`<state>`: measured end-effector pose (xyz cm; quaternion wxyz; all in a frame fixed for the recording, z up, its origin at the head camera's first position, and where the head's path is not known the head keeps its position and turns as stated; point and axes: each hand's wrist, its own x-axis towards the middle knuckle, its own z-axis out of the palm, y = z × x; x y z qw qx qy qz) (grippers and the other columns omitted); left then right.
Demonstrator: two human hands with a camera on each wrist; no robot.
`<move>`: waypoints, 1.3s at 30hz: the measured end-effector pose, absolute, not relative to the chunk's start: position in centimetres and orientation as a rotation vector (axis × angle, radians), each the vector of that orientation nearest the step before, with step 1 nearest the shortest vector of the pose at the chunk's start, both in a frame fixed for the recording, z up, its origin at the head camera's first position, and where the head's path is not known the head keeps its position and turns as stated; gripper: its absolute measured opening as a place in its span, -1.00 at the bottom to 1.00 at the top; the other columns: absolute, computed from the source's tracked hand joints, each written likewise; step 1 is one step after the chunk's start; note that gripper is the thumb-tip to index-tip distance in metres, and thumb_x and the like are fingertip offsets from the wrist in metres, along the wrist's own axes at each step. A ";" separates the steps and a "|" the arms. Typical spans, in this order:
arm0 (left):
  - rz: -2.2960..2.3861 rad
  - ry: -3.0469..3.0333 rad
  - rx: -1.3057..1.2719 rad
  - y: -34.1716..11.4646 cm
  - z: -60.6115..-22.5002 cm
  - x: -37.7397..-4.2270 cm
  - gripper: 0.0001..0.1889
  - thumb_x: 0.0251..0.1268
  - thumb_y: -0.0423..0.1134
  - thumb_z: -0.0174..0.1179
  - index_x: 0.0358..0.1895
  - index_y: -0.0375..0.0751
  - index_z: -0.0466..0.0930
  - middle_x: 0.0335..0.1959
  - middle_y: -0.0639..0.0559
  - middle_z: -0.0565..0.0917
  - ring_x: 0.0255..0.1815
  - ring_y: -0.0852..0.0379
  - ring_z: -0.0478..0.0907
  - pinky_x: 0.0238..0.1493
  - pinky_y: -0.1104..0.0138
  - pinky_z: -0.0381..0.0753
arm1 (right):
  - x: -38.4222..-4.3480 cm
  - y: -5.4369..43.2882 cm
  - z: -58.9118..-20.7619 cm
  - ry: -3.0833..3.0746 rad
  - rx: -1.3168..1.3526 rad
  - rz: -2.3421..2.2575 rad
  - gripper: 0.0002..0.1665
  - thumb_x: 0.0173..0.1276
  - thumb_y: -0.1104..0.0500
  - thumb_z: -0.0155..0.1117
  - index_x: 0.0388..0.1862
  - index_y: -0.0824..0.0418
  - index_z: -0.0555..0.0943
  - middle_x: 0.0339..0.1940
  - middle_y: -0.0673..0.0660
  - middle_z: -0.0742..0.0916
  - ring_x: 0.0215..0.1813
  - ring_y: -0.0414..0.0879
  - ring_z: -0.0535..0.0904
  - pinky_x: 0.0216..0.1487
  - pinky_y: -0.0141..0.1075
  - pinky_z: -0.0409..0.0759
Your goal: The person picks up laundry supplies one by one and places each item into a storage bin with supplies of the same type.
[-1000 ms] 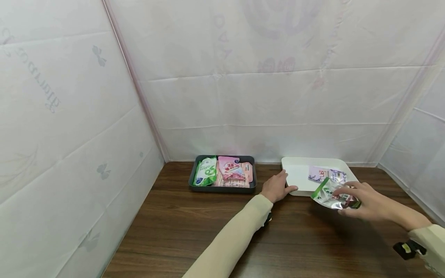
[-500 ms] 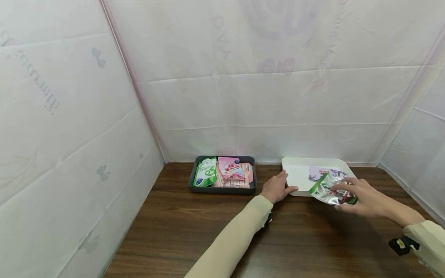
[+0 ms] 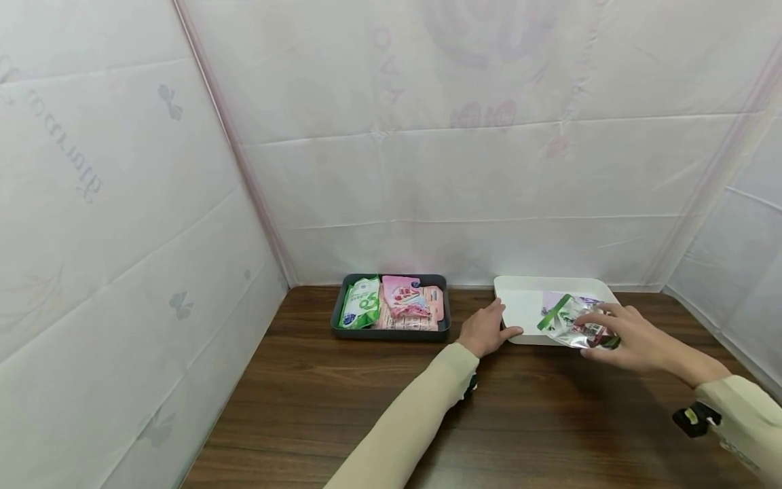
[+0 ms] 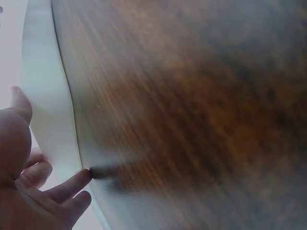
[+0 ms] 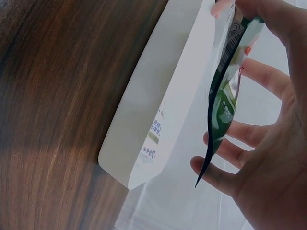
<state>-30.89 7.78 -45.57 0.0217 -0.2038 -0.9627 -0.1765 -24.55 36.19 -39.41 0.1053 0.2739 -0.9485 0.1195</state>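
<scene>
A silver and green snack pouch [image 3: 565,322] is gripped by my right hand [image 3: 635,339], tilted above the front part of the white tray [image 3: 519,305]. In the right wrist view the pouch [image 5: 223,105] is seen nearly edge-on, between thumb and fingers. Under it inside the tray lies a purple and white packet [image 3: 551,300], partly hidden by the pouch. My left hand [image 3: 482,329] rests at the tray's left front corner, thumb and fingers spread. In the left wrist view its fingertips [image 4: 81,179] touch the tray's outer wall [image 4: 50,91] near the tabletop.
Left of the white tray stands a dark grey tray [image 3: 336,319] holding a green and white packet [image 3: 362,303], a pink packet [image 3: 404,297] and paler pink packs [image 3: 435,305]. Pale sheet walls [image 3: 458,183] rise behind and beside the brown wooden table [image 3: 293,407].
My right hand has carried the pouch a little left and farther back, so it covers more of the purple packet. The left hand has stayed in place.
</scene>
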 end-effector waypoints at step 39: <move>-0.552 -2.998 -0.633 7.9 -45.9 -31.4 -0.27 0.47 0.31 0.07 0.55 -0.01 0.36 0.60 0.13 0.27 0.41 0.13 0.47 0.19 0.29 0.60 | -28.6 34.7 -39.4 -2.861 0.779 0.314 -0.38 0.22 -0.19 0.52 0.19 0.01 0.62 0.33 0.51 0.47 0.27 0.60 0.35 0.05 0.53 0.37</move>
